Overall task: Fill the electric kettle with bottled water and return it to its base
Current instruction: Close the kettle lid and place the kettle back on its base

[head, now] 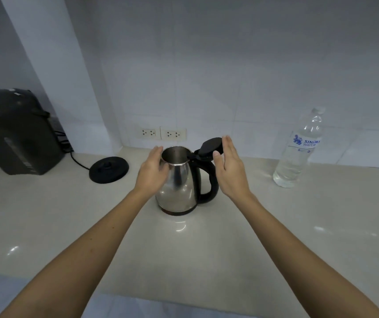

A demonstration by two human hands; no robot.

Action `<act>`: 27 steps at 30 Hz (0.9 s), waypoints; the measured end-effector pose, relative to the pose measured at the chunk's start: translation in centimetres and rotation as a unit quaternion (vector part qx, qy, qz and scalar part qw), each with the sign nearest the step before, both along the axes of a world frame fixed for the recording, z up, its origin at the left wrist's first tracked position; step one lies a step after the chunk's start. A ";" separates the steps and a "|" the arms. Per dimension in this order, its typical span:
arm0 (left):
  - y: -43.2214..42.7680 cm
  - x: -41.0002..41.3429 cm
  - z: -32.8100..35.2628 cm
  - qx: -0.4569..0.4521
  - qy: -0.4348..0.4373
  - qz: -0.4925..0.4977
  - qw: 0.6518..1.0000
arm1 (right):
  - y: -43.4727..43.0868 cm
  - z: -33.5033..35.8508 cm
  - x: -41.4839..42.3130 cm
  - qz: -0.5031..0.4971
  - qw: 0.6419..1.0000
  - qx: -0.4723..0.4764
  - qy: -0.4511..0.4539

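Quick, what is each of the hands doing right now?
Left hand: open, resting against the kettle body, not gripping.
Right hand: open, fingers at the raised lid, holding nothing.

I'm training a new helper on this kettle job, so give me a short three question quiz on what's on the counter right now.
1. True or false: the shiny steel electric kettle sits on its round black base.
2. The kettle's black hinged lid is: A open, B closed, C missing.
3. Which hand rests against the kettle's body?

Key:
1. False; it stands on the pale countertop, right of the base.
2. A.
3. The left hand; the right hand is by the lid. The clear plastic water bottle stands untouched.
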State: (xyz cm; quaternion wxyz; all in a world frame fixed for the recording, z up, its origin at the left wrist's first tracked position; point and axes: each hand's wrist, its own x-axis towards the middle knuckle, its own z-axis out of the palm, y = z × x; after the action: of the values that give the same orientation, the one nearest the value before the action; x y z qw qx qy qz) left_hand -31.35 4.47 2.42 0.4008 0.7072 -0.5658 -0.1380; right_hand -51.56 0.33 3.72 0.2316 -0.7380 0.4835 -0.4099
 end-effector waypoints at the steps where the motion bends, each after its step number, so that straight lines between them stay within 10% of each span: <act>1: 0.0 0.4 -0.4 0.009 -0.017 -0.021 1.000 | 0.3 0.0 0.3 -0.011 1.000 0.002 0.005; 27: -0.7 2.8 -6.2 0.069 -0.003 -0.080 0.994 | -0.6 -1.9 4.0 -0.066 0.975 0.072 -0.200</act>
State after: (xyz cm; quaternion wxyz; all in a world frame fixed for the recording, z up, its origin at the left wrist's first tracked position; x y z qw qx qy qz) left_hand -28.57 3.75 -3.79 0.3370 0.6858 -0.6110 -0.2068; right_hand -47.52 -0.32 1.85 0.3489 -0.5888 0.5034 -0.5274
